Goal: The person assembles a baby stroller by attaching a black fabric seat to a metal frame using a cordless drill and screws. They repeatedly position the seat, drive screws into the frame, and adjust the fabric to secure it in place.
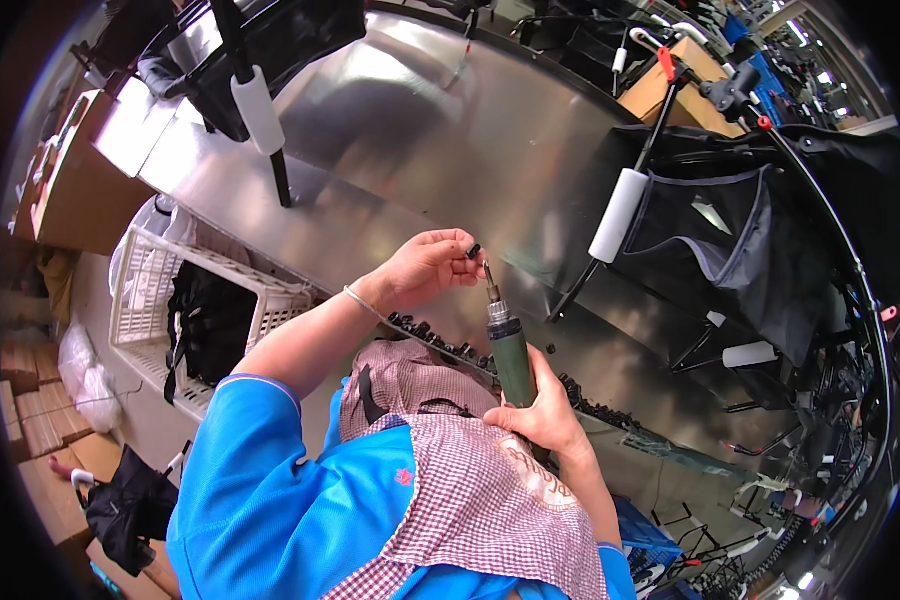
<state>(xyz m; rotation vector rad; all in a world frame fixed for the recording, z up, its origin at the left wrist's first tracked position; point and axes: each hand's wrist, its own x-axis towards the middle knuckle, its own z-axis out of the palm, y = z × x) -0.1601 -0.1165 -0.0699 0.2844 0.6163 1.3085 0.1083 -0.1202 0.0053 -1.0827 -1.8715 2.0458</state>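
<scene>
A dark-green power screwdriver (511,358) stands upright, bit up — a small black screw (473,250) just beside its tip.

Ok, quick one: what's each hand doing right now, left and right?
Left hand: closed, pinching a small black screw-like part at the driver's tip.
Right hand: closed around the dark green cylindrical electric screwdriver, held upright.

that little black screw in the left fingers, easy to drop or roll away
Probably yes: the small black screw is pinched only by fingertips of the left hand, so it may slip. If dropped on the smooth metal table, it would likely roll.
</scene>
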